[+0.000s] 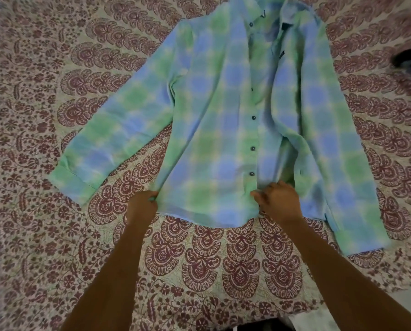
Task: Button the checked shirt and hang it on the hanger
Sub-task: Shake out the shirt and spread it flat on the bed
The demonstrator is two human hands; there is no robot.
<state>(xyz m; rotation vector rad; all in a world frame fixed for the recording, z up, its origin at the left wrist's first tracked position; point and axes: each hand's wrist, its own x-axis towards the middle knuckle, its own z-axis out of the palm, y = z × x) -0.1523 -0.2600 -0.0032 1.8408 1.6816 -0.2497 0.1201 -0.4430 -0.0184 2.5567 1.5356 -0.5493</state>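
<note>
Checked shirt, flat on patterned bedspread, collar at 12 o'clock (hanger unseen): left hand pinched hem at 7 o'clock, right hand pinched placket at 5 o'clock, apparently tautening cloth for buttoning.

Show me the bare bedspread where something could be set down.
Free: the bedspread below the shirt hem, between the forearms; the stretch left of the sleeve; the wedge between that sleeve and the body. Crowded: centre and right, covered by the shirt, with left hand and right hand gripping its hem.
</note>
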